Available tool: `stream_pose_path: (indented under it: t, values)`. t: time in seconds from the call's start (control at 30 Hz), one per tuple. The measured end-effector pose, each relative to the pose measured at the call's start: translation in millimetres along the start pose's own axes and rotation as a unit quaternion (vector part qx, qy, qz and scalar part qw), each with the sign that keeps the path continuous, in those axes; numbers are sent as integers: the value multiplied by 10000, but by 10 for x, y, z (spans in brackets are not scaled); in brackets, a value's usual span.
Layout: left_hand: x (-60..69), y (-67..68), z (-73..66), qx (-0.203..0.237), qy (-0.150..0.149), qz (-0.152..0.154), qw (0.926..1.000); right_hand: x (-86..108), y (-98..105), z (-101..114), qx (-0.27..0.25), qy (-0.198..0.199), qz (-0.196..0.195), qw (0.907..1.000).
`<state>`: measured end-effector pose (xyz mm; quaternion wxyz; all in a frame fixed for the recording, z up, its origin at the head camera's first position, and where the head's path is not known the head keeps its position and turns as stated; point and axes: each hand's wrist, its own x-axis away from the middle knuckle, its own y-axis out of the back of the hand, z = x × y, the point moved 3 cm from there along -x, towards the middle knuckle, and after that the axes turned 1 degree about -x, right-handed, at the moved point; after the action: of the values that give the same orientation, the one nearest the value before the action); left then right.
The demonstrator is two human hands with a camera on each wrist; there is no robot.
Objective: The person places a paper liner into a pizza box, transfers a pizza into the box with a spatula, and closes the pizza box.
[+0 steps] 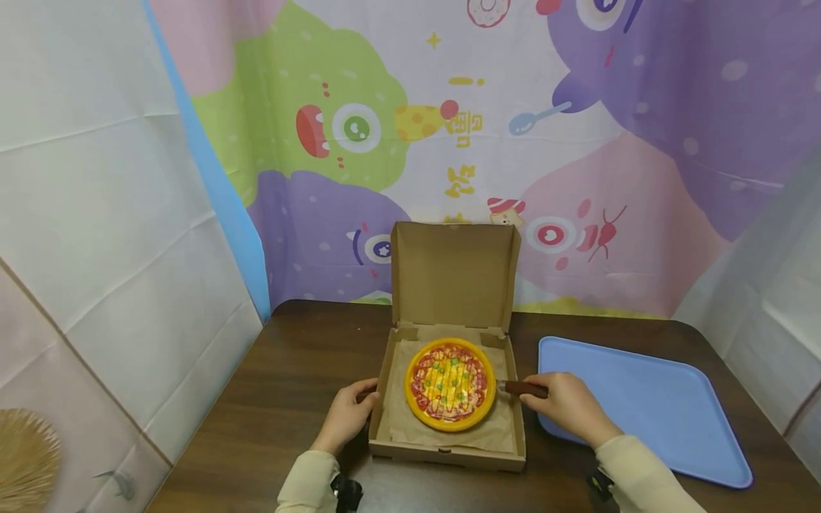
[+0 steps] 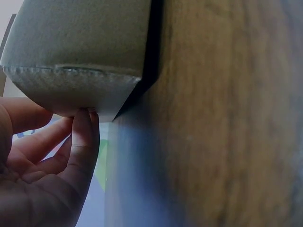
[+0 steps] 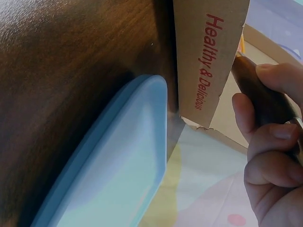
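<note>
A pizza [image 1: 450, 385] in a yellow round rim lies on brown paper inside an open cardboard pizza box [image 1: 442, 457]. At the box's left side wall, my left hand [image 1: 348, 417] holds on, its fingertips against the outer cardboard [image 2: 71, 90]. From the other side my right hand [image 1: 567, 402] grips the brown handle [image 1: 524, 388] of a utensil. Its short metal neck meets the pizza's right edge, and the far end is hidden there. In the right wrist view the fingers wrap that dark handle [image 3: 262, 94] above the box wall.
A light blue tray [image 1: 648, 406] lies on the dark wooden table [image 1: 308, 349] right of the box, partly under the right hand and sleeve. The raised box lid [image 1: 455, 274] stands before a cartoon-printed curtain [image 1: 359, 71]. A round straw-coloured object [image 1: 26, 456] shows at far left.
</note>
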<state>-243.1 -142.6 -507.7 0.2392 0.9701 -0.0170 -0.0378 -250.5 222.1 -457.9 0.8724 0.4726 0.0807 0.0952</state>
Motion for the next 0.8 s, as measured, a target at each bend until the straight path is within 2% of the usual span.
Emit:
stream_pose_path:
  t: [0.2,0.47,0.8]
  values:
    - [3,13,2,18,-275,30,9996,6,18,26,96,49,-68,9999]
    - [-18,-7,17,78,152,13,9999,8,72,54,315,26,-307,9990]
    - [-8,-11,19,69,141,-16,9999,6,83,45,512,96,-479,9975]
